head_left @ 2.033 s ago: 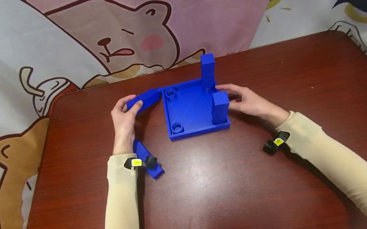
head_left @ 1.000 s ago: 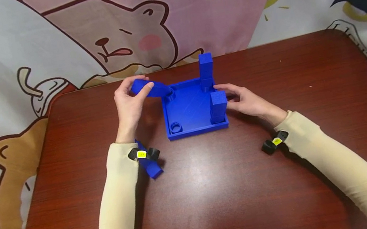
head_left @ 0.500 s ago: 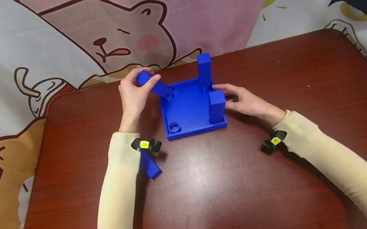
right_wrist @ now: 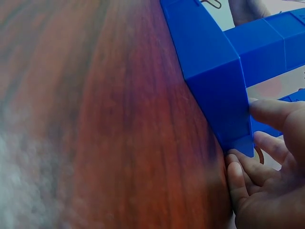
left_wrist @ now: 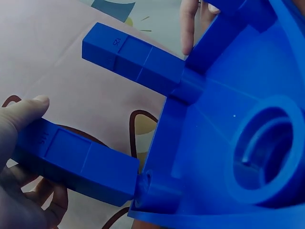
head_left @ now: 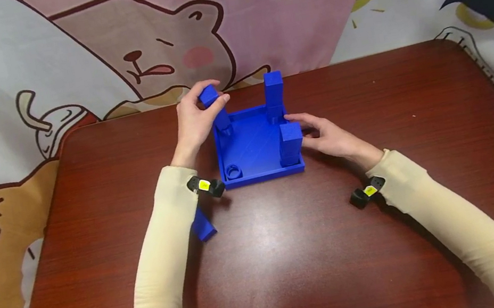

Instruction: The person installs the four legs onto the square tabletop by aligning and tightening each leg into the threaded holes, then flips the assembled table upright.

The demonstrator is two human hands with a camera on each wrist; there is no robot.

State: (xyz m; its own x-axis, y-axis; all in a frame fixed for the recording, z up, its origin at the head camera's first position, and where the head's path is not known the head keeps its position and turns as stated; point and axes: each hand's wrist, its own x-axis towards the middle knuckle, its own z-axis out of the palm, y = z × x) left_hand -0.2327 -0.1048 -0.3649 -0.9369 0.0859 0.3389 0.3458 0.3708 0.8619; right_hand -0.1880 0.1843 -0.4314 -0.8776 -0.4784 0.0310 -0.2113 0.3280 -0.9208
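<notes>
My left hand (head_left: 192,124) grips the upper end of a blue square post (left_wrist: 81,160) between thumb and fingers. The post leans slightly, and its narrow end meets the far-left round socket (left_wrist: 159,191) of a blue square tray (head_left: 252,145); how deep it sits cannot be told. On the tray's right side stand two more blue posts, the far one (head_left: 273,90) and the near one (head_left: 291,142). My right hand (head_left: 333,136) touches the tray's outer right wall, with thumb and fingertips against it. The near-left socket (head_left: 233,172) holds nothing.
Another blue post (head_left: 203,226) lies on the brown wooden table (head_left: 292,254), partly hidden under my left forearm. Behind the table's far edge hangs a printed cloth (head_left: 282,8) with cartoon animals.
My left hand has moved right and brought its post from lying low beside the tray to nearly upright at the far-left socket. The right hand has stayed against the tray.
</notes>
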